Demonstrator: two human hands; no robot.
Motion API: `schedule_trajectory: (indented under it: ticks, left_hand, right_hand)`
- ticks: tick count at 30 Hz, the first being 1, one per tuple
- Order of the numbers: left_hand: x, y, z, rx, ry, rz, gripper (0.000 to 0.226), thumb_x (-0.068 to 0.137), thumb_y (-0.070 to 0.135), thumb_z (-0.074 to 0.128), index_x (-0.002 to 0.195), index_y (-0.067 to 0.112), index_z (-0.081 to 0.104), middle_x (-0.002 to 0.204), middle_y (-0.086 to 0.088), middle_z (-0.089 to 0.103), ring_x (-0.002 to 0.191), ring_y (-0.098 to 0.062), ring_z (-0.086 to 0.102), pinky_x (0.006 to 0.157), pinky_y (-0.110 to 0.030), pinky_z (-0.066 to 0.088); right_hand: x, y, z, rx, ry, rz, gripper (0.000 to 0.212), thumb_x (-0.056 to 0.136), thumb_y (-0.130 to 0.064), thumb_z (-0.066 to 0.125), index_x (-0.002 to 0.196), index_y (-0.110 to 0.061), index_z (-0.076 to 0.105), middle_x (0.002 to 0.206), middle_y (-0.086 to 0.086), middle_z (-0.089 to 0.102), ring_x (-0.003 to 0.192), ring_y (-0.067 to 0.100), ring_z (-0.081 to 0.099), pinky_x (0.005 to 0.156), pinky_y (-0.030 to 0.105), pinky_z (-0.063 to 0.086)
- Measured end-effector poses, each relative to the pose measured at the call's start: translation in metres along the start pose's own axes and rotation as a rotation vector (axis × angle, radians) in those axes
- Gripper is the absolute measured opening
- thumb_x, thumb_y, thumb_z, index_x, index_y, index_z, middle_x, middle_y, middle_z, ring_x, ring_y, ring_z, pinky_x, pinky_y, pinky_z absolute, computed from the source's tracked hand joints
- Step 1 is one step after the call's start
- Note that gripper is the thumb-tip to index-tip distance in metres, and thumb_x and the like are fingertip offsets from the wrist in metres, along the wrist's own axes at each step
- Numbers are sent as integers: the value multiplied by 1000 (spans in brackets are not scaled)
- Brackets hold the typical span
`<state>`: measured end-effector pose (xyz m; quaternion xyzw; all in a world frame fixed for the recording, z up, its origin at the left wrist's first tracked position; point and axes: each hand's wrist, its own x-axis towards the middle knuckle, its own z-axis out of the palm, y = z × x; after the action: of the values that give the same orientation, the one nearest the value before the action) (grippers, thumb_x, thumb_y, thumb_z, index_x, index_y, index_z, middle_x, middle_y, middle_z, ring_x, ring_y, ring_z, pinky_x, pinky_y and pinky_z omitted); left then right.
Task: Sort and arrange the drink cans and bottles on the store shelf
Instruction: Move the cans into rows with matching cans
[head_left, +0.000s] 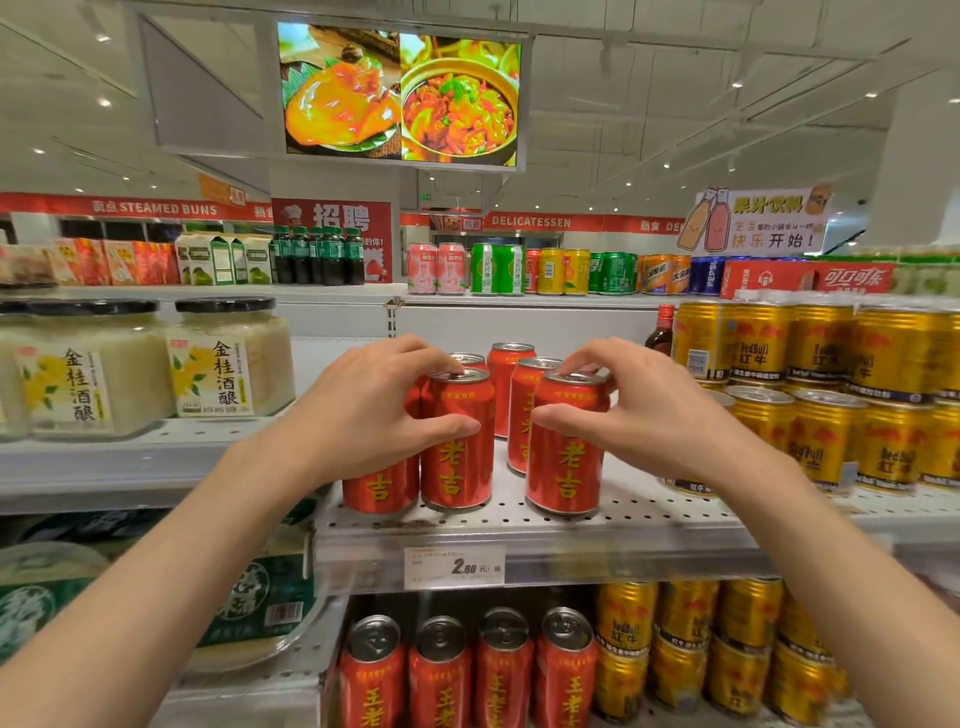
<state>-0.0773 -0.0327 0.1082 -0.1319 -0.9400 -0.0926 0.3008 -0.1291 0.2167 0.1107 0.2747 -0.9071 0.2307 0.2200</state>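
Note:
Several red herbal-tea cans stand on the white perforated shelf (649, 514) in front of me. My left hand (363, 410) grips the front-left red can (457, 462), thumb on its side and fingers over its top rim. My right hand (649, 410) grips the front-right red can (566, 467) the same way. Both cans stand upright near the shelf's front edge, a gap between them. Another red can (379, 488) sits left of these, partly hidden by my left hand. More red cans (511, 384) stand behind.
Gold Red Bull cans (831, 395) are stacked at the right, glass jars of rice wine (228, 358) at the left. A lower shelf holds red cans (467, 670) and gold cans (701, 644). A price tag (454, 567) hangs on the shelf edge. Mixed cans line the top shelf (519, 270).

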Motion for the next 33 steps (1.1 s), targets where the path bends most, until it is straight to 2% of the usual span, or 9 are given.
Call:
schedule_trajectory:
  ticks: [4,7,11,15,18,23,26,31,33]
  left_hand:
    - [-1,1,0,29,1,7,71,77,74,59,133,30,60,123,13,62,109,-10,58,95,-37,51]
    - [-1,1,-1,47,3,15,71,78,74,58,133,30,59,124,13,62,111,-9,58,96,-37,51]
    - [-2,3,-1,83,8,27,73,79,75,55,133,27,59,126,10,62,113,-11,57,98,-38,49]
    - [1,9,-1,108,23,53,73,79,76,56,133,27,59,129,9,60,116,-12,55,100,-38,47]
    - [6,18,1,118,10,84,73,79,77,57,135,31,57,130,11,59,119,-11,53,102,-36,45]
    - [19,34,7,146,-50,108,75,79,79,54,139,33,53,133,11,60,123,-11,50,105,-38,42]
    - [24,40,8,130,-92,108,75,80,77,54,141,33,51,132,9,62,123,-11,49,104,-39,43]
    - [26,44,8,100,-120,92,74,83,72,58,145,35,48,133,6,61,122,-11,48,103,-34,42]
    - [26,44,7,82,-126,87,74,82,72,58,146,36,47,135,6,60,122,-10,48,104,-36,42]
  right_hand:
    - [3,-16,13,-3,36,-42,60,78,-67,70,122,-28,54,124,-7,62,103,10,57,79,25,43]
    - [4,-21,18,6,37,-57,58,78,-67,70,118,-29,51,122,-7,60,106,12,58,84,27,47]
    - [7,-16,10,20,-7,-44,53,86,-70,56,120,-29,54,116,-11,56,104,10,58,83,29,49]
    - [19,8,-11,94,131,-7,29,100,-47,52,119,-26,62,117,-6,64,94,8,64,85,38,57]
    - [35,31,-18,13,15,16,27,101,-34,57,126,-29,63,130,-3,64,105,11,64,91,34,55]
    - [50,33,-12,82,-228,-17,39,93,-38,69,130,-31,59,142,-3,57,115,13,64,93,36,57]
    - [54,32,-6,138,-264,-27,41,90,-35,74,126,-28,56,142,1,56,113,16,65,88,34,59]
    - [57,36,-1,224,-287,-40,28,91,-31,74,109,-27,53,134,4,59,109,18,66,72,24,58]
    - [56,37,-1,225,-279,-54,24,92,-30,73,105,-27,52,129,3,59,106,16,67,73,26,59]
